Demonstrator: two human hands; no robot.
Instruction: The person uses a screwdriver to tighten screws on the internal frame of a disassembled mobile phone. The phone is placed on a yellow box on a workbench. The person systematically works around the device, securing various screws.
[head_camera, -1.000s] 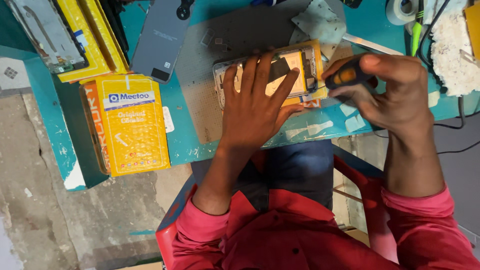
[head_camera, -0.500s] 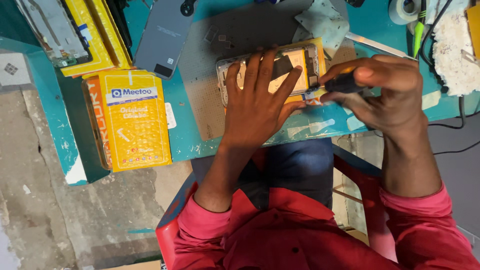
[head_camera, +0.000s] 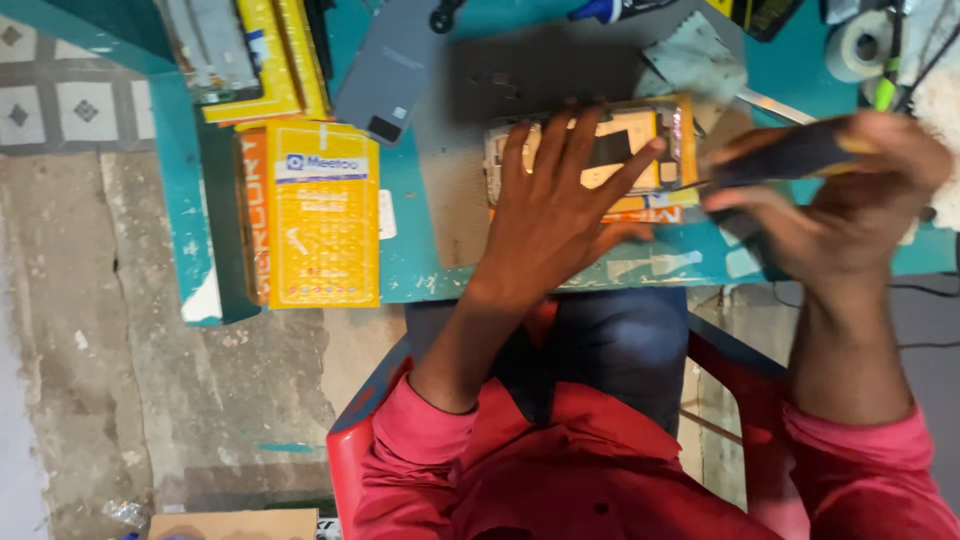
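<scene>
Centrally, one opened phone, left hand fingers spread flat on it, right hand fingers clamped on one screwdriver

A teal-painted tabletop with chipped, worn edges runs across the upper part of the view. Below it lies a cracked, stained grey concrete floor, meeting patterned grey-and-white tiles at the upper left. A red plastic chair stands beneath the tabletop.
</scene>
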